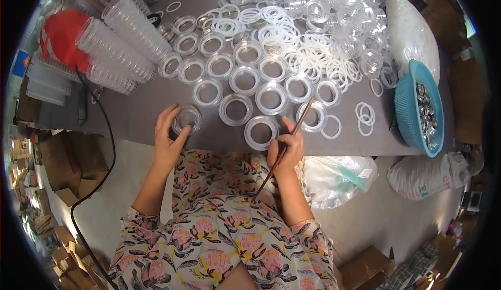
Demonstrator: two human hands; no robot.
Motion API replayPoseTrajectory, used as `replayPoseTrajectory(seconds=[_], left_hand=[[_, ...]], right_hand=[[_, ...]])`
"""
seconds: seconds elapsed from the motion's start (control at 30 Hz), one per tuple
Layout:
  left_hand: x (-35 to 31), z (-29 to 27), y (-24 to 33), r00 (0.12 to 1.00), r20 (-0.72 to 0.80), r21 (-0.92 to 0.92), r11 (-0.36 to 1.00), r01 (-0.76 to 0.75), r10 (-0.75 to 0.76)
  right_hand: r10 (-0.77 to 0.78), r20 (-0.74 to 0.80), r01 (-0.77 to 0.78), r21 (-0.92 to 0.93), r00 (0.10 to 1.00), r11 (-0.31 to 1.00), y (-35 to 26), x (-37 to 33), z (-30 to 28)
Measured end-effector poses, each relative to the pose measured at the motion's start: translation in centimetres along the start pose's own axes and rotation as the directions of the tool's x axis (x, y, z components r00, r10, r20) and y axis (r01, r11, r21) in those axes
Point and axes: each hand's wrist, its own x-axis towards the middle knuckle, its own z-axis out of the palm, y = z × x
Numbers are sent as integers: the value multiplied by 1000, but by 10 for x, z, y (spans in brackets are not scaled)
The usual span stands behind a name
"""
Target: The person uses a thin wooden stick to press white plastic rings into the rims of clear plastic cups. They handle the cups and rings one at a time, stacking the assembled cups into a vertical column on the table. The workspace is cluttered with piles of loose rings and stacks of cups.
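My left hand [169, 133] grips a clear round plastic case [188, 117] by its edge at the table's front, thumb and fingers on its sides. A thin brown stick [280, 157] runs slantwise through my right hand [287, 145], its upper end over a ringed case [312, 115]. My right fingertips are at the edge of a clear round case with a white ring in it [261, 132]. Beyond both hands, several similar cases [235, 109] with white rings stand in rows. Loose white rings [323, 63] are heaped behind them.
Stacks of clear plastic cups [115, 50] and a red object [65, 37] with a black cable [110, 128] are at the left. Clear round pieces [313, 3] pile up at the back. At the right stand a blue basket [404, 107] of shiny metal pieces and a white bag [412, 34].
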Motion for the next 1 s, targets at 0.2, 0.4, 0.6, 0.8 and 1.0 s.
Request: replayPoseTrajectory(seconds=[0.2,0.4,0.6,0.8,1.0], left_hand=[[69,13,26,981,-93,-90,980,-180,171],[191,74,39,877,151,-45,889,-455,456],[264,130,34,929,244,370,859,-354,278],[270,137,29,885,208,397,792,-465,415],[215,85,27,992,-128,-406,911,-66,15]], right_hand=[[4,38,-4,23,999,1000,0,0,0],[24,73,-23,-7,997,1000,-1,-2,-3],[52,72,-53,9,996,999,-2,-2,-3],[52,77,-52,0,996,999,0,-5,-2],[54,86,-56,22,995,998,-2,-4,-2]])
